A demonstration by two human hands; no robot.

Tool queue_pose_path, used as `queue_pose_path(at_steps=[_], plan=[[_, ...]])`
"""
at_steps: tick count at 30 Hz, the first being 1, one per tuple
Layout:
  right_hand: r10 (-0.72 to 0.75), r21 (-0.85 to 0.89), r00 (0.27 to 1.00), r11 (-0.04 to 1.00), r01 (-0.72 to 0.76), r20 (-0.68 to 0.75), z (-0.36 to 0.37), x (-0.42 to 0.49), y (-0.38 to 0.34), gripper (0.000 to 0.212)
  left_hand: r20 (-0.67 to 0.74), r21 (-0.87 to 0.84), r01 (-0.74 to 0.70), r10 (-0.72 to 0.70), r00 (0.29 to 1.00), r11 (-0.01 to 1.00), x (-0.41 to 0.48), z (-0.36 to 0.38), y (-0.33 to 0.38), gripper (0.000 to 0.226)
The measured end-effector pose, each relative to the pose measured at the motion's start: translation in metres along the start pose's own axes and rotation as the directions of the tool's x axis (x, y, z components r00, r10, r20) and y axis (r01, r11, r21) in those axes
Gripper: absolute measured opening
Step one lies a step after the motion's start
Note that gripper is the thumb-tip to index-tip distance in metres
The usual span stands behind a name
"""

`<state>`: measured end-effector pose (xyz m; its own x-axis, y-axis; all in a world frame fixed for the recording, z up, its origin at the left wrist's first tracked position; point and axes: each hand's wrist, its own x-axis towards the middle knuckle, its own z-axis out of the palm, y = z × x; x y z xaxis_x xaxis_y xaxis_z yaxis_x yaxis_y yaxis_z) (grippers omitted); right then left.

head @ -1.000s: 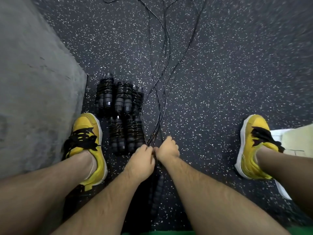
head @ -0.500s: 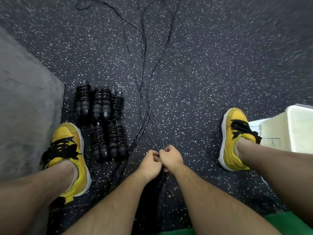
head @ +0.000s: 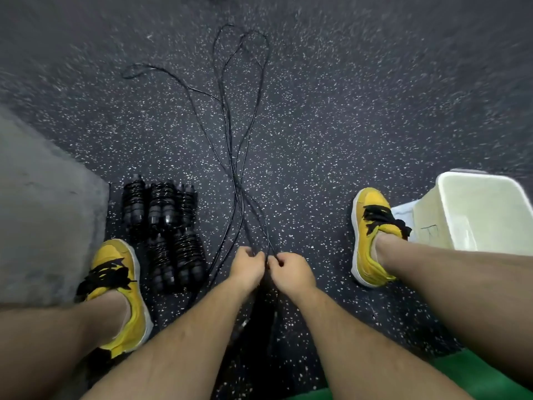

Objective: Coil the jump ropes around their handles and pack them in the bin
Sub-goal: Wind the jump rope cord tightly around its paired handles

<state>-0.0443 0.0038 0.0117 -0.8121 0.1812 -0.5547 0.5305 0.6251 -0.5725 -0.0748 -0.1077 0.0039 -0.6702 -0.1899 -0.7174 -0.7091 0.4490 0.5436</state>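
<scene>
Several thin black jump ropes (head: 234, 157) lie stretched out on the speckled floor, crossing each other and looping at the far end. My left hand (head: 248, 266) and my right hand (head: 290, 269) sit side by side at the near ends, each pinching rope strands. Below my hands, dark handles (head: 261, 307) lie in shadow, hard to make out. Several coiled ropes on their handles (head: 164, 226) are lined up in two rows to the left. A white plastic bin (head: 484, 209) stands at the right.
My feet in yellow shoes, the left (head: 118, 287) and the right (head: 372, 235), frame the work area. A grey mat (head: 43, 215) covers the floor on the left. A green surface (head: 473, 376) shows at the bottom right.
The view has tilted up and to the right, bringing the far rope loops and the whole bin into sight. My hands have stayed at the rope ends, slightly further apart.
</scene>
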Motion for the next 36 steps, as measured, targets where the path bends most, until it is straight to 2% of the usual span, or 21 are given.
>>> queue_pose_path(at_steps=[4,6,8,10,12,15,19,22,24,25,27,29,32,34,36], plan=[[-0.019,0.053,0.998,0.998,0.022,-0.056,-0.008,-0.008,-0.014,0.036,-0.154,0.210,0.072,-0.039,0.987,0.975,-0.017,-0.010,0.007,0.047],[-0.028,0.070,0.999,0.997,0.031,-0.042,-0.012,-0.013,-0.018,0.034,-0.167,0.215,0.048,-0.012,0.986,0.975,-0.021,-0.012,0.006,0.048],[-0.033,0.089,0.999,0.995,0.037,-0.038,-0.015,-0.017,-0.018,0.031,-0.079,0.077,-0.036,0.042,0.996,0.996,-0.023,-0.010,0.006,0.047],[-0.032,0.120,0.999,0.992,0.033,-0.012,-0.018,-0.020,-0.019,0.028,0.043,-0.149,-0.035,0.042,0.998,0.988,-0.026,-0.007,0.009,0.057],[-0.035,0.151,0.999,0.988,0.030,0.031,-0.020,-0.022,-0.019,0.035,0.055,-0.205,-0.060,0.072,0.996,0.977,-0.025,-0.004,0.010,0.056],[-0.006,0.156,0.999,0.988,0.000,0.037,-0.020,-0.019,-0.015,0.052,0.018,-0.149,-0.123,0.127,0.992,0.981,-0.029,-0.001,0.012,0.027],[0.088,0.043,0.994,0.995,-0.085,-0.065,-0.011,-0.004,-0.004,0.052,-0.013,-0.034,-0.096,0.095,0.995,0.995,-0.020,0.008,0.002,0.033],[0.133,-0.074,0.989,0.988,-0.138,-0.064,0.000,0.011,0.004,0.037,0.006,0.035,-0.052,0.052,0.999,0.998,-0.004,0.017,-0.006,0.031],[0.179,-0.083,0.983,0.980,-0.182,-0.050,0.009,0.024,0.011,0.023,0.044,0.081,-0.024,0.021,0.999,0.996,0.005,0.023,-0.006,0.024],[0.201,-0.082,0.978,0.975,-0.205,-0.048,0.013,0.031,0.015,0.024,0.065,0.085,-0.008,0.003,0.998,0.996,0.011,0.028,-0.008,0.022],[0.271,-0.074,0.962,0.960,-0.271,-0.020,0.021,0.045,0.026,0.038,0.113,0.098,0.033,-0.044,0.993,0.995,0.019,0.035,-0.009,0.021],[0.345,-0.007,0.937,0.939,-0.345,0.048,0.024,0.054,0.032,0.044,0.131,0.088,0.076,-0.088,0.988,0.993,0.027,0.043,-0.011,0.025],[0.401,0.188,0.897,0.881,-0.433,0.186,0.023,0.058,0.032,0.032,0.151,-0.005,0.129,-0.127,0.980,0.992,0.034,0.050,-0.011,0.022],[0.385,0.308,0.890,0.840,-0.448,0.244,0.022,0.056,0.029,0.022,0.191,-0.055,0.130,-0.117,0.975,0.990,0.034,0.051,-0.007,0.019],[0.355,0.413,0.912,0.813,-0.410,0.207,0.019,0.053,0.026,0.019,0.221,-0.067,0.068,-0.052,0.974,0.995,0.032,0.050,0.002,0.023]])
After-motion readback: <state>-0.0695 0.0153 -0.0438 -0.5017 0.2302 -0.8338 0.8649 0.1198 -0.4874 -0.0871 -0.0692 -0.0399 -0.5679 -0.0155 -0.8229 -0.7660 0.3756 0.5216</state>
